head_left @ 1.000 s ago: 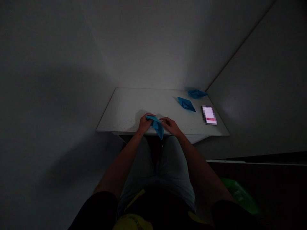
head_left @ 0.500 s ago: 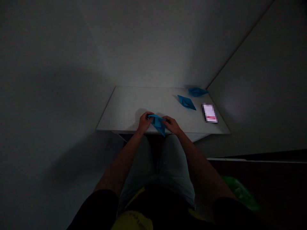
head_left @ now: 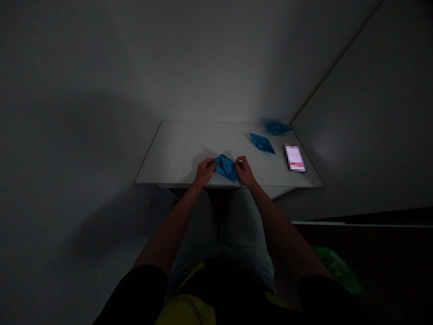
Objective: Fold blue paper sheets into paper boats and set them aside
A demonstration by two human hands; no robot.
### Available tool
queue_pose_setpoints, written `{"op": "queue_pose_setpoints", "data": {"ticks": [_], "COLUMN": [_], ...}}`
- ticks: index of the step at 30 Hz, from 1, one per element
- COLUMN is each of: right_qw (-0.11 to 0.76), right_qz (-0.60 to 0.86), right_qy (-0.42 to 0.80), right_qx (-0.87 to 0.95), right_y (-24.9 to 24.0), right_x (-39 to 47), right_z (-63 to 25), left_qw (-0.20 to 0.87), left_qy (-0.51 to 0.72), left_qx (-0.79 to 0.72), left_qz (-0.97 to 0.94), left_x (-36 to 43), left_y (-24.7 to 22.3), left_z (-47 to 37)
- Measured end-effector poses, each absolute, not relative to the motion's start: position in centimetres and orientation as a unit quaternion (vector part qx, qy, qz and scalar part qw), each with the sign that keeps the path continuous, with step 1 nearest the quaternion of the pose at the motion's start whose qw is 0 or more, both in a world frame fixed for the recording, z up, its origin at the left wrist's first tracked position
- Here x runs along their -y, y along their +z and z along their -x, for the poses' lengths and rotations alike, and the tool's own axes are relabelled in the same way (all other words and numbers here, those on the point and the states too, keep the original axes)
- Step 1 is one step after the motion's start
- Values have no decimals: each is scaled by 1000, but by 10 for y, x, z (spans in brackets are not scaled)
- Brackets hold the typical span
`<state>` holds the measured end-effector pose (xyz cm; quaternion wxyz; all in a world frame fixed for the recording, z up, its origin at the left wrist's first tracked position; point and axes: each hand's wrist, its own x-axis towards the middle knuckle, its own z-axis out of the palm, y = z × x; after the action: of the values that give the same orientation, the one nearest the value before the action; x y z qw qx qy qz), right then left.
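Note:
A folded blue paper boat (head_left: 225, 168) is held between my two hands over the near edge of the table. My left hand (head_left: 204, 171) pinches its left end. My right hand (head_left: 244, 170) has its fingers closed on the boat's right side. Two more blue paper boats lie apart from my hands: one boat (head_left: 262, 143) right of centre, and another boat (head_left: 278, 128) at the back right corner.
The white table (head_left: 189, 140) stands against a pale wall, with another wall along its right. A phone (head_left: 295, 158) with a lit, blurred screen lies near the right edge. Something green (head_left: 338, 270) sits on the dark floor at lower right.
The boat in my hands has turned and opened out, so its hollow now faces up. It has moved slightly away from me, and my right hand has shifted along its side.

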<state>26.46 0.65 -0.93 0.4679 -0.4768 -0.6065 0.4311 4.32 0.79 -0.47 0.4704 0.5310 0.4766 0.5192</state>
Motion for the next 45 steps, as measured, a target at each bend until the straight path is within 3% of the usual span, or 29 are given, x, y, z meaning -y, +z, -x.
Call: {"op": "queue_pose_setpoints", "data": {"ticks": [16, 27, 34, 39, 45], "right_qw": [416, 421, 481, 478, 473], "right_qz": [501, 500, 468, 463, 472], "right_qy": [366, 400, 441, 483, 367], "right_qx": [664, 642, 596, 569, 647], "right_y": [-3, -3, -8, -9, -5], "right_x": [-2, -3, -10, -10, -7], "right_z": [-263, -259, -265, -265, -266], "left_qw": [451, 389, 429, 460, 466], "left_qy": [492, 445, 469, 466, 477], "left_qx": [-443, -424, -460, -447, -445], "left_qz": [-599, -686, -620, -609, -598], "left_x": [2, 6, 4, 0, -3], "left_y": [3, 7, 0, -6, -7], "left_z": [-47, -48, -51, -52, -51]}}
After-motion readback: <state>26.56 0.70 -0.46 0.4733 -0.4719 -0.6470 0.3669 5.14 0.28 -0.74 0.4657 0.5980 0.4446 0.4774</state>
